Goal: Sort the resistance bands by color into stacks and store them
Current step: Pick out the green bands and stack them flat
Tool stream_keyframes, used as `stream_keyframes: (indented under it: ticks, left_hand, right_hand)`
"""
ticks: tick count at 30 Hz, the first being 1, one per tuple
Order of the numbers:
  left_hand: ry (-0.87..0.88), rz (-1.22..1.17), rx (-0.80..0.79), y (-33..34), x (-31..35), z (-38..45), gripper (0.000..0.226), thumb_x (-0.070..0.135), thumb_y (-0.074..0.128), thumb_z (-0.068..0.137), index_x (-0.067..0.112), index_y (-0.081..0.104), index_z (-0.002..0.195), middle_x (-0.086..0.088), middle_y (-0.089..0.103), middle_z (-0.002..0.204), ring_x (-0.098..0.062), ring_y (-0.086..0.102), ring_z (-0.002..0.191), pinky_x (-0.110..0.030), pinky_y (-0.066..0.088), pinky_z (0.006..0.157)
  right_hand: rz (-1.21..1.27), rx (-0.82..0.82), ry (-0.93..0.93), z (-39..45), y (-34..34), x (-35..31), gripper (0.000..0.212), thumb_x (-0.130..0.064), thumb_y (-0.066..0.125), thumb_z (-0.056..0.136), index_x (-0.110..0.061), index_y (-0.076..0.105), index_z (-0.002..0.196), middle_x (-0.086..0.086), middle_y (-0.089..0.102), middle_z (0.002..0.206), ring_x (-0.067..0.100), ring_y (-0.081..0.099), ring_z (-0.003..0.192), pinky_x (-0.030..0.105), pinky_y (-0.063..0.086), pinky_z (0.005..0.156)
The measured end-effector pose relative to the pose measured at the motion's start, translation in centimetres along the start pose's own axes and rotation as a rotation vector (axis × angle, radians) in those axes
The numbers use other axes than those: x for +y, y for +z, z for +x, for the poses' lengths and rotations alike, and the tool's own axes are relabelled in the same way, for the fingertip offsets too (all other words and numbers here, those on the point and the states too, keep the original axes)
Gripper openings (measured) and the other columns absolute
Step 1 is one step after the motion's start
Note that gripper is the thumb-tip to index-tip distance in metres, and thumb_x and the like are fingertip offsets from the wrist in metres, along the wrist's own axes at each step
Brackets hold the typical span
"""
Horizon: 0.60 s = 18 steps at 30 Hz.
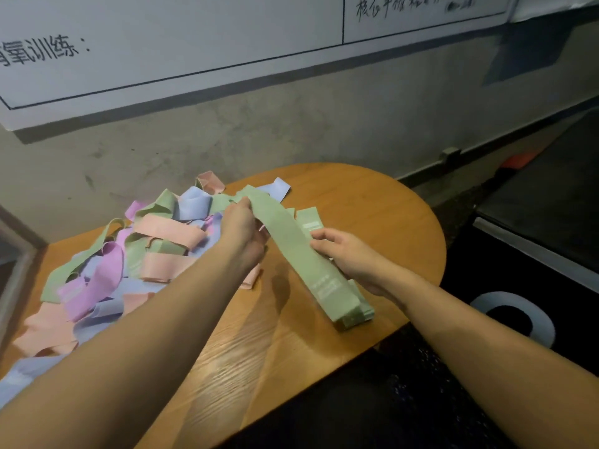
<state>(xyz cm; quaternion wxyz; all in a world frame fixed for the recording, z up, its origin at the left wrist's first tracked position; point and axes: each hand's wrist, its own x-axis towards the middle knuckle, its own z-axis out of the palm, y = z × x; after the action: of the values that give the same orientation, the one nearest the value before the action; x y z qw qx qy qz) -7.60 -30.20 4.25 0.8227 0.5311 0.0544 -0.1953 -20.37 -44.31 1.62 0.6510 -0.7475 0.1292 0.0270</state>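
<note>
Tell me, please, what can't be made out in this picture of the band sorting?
- Head view: how many bands are in the green stack; their edges blur together.
- White print on the top green band: too small.
- Pile: the left arm and the frame edge cover part.
- Left hand fingertips: hidden behind the band.

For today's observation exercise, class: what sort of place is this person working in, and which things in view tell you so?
Probably a gym or fitness studio. A wall board carries handwritten training notes, a pile of resistance bands covers the round wooden table, and dark equipment stands on the right.
</note>
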Motion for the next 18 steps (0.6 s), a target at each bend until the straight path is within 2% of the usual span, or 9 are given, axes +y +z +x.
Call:
stream_keyframes:
  ticks: [3,5,7,8,10,12,14,18]
  left_hand:
    - [-0.032,0.033,0.030,1.0,-0.6,1.4,0.030,0.011,0.055,0.089,0.007,0.067,0.117,-0.013,0.065,0.105,-0.026,0.062,0.091,-0.040,0.053,0.087]
    - [-0.036,0.049,0.042,1.5,-1.1,2.5,0.035,0.009,0.059,0.087,0.004,0.067,0.121,-0.013,0.064,0.104,-0.025,0.064,0.088,-0.039,0.055,0.085]
    - [-0.054,0.057,0.054,2.1,-1.8,3.1,0.041,0.008,0.059,0.086,0.003,0.066,0.126,-0.015,0.066,0.109,-0.031,0.067,0.098,-0.043,0.054,0.095]
    - [-0.063,0.053,0.057,2.4,-2.2,3.5,0.045,0.010,0.059,0.083,0.002,0.064,0.127,-0.016,0.066,0.113,-0.035,0.067,0.106,-0.045,0.054,0.097]
    - [-0.087,0.071,0.052,2.9,-3.0,4.0,0.057,0.014,0.055,0.075,0.005,0.057,0.132,-0.016,0.065,0.118,-0.035,0.066,0.109,-0.041,0.057,0.088]
    - [-0.095,0.092,0.054,3.5,-3.9,4.7,0.058,0.009,0.046,0.084,0.015,0.048,0.142,-0.014,0.064,0.123,-0.031,0.065,0.102,-0.039,0.058,0.080]
    - [-0.052,0.125,0.053,3.9,-4.8,5.4,0.049,-0.003,0.034,0.093,0.017,0.046,0.137,-0.013,0.059,0.114,-0.028,0.061,0.090,-0.039,0.054,0.079]
    - [-0.032,0.225,0.018,4.3,-6.1,6.7,0.041,-0.009,0.030,0.095,0.016,0.050,0.122,-0.010,0.058,0.099,-0.021,0.061,0.077,-0.032,0.055,0.066]
  right_hand:
    - [0.038,0.023,0.026,0.0,-1.2,0.4,0.022,-0.032,0.051,0.105,-0.021,0.065,0.119,-0.005,0.070,0.098,0.003,0.066,0.075,0.017,0.051,0.060]
    - [0.048,0.003,0.053,0.1,-1.7,0.9,0.015,-0.037,0.060,0.100,-0.029,0.063,0.113,-0.002,0.074,0.103,0.010,0.071,0.085,0.025,0.057,0.072]
    - [0.014,-0.008,0.092,0.2,-2.1,1.7,0.017,-0.033,0.067,0.097,-0.034,0.059,0.112,0.003,0.075,0.107,0.020,0.073,0.093,0.037,0.058,0.082]
    - [0.010,-0.006,0.106,0.3,-2.2,2.2,0.021,-0.028,0.066,0.097,-0.032,0.057,0.116,0.006,0.075,0.107,0.022,0.074,0.092,0.039,0.059,0.083]
    - [0.008,0.018,0.111,0.4,-2.5,3.0,0.029,-0.021,0.061,0.100,-0.023,0.056,0.128,0.008,0.075,0.107,0.020,0.073,0.088,0.037,0.059,0.077]
    - [-0.055,0.051,0.113,0.4,-2.7,3.7,0.033,-0.021,0.058,0.101,-0.021,0.054,0.133,0.003,0.075,0.103,0.014,0.073,0.083,0.028,0.058,0.068]
    - [-0.124,0.071,0.126,0.5,-2.9,4.4,0.035,-0.025,0.059,0.100,-0.023,0.052,0.135,-0.003,0.073,0.101,0.011,0.073,0.084,0.025,0.057,0.066]
    - [-0.300,0.080,0.117,1.1,-3.2,5.6,0.040,-0.033,0.061,0.097,-0.027,0.047,0.134,-0.004,0.072,0.099,0.014,0.072,0.087,0.038,0.059,0.080]
